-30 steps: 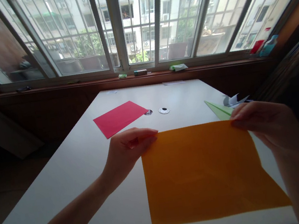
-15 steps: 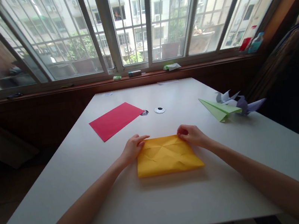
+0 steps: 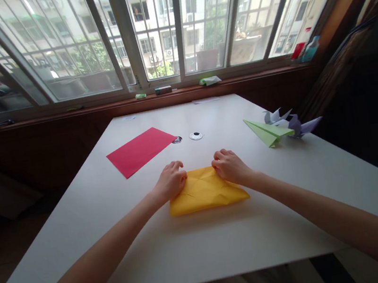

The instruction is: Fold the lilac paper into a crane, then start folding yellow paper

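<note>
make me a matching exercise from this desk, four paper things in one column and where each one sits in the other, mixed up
Things
1. creased yellow paper sheet
2. flat red paper sheet
3. green folded paper plane
4. purple folded paper bird

Places
A. far left part of the white table
B. under both hands
C. nearest the table's right edge
D. just left of the purple bird

Pairs: 1-B, 2-A, 3-D, 4-C

The left hand and right hand press on the yellow sheet's far corners.
</note>
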`<action>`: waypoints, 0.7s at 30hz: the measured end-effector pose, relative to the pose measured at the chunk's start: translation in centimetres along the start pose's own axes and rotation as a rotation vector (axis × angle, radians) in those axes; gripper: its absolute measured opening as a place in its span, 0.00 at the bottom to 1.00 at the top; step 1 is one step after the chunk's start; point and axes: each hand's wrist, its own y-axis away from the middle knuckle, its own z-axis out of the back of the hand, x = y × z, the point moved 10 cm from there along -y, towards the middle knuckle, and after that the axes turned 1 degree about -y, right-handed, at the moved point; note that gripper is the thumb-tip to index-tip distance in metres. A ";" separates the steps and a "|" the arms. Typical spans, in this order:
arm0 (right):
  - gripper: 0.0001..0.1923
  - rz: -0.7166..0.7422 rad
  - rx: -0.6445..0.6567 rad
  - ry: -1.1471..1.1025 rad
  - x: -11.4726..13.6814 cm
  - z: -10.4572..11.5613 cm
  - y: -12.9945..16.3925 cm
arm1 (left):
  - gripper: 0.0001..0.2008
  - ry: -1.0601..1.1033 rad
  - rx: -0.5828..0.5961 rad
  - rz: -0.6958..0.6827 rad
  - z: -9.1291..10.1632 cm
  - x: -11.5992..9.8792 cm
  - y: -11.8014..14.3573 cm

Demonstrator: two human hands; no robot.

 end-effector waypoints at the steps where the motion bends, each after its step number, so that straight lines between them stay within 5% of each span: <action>1: 0.10 0.013 0.007 0.024 0.4 0.2 -0.1 | 0.09 -0.021 0.012 -0.017 0.1 -0.6 -0.3; 7: 0.13 0.064 0.065 0.093 2.6 0.6 -0.5 | 0.08 -0.115 0.096 -0.087 -0.2 -3.5 -0.9; 13: 0.11 0.248 0.163 0.022 5.8 -0.7 0.2 | 0.11 -0.084 0.175 -0.171 -2.3 -5.0 -0.7; 17: 0.11 0.241 0.156 -0.029 6.2 -0.6 1.3 | 0.08 -0.024 0.170 -0.173 -2.3 -5.5 0.3; 21: 0.25 0.220 0.164 -0.100 6.1 -0.4 2.4 | 0.27 0.035 0.146 -0.165 -2.1 -5.8 1.8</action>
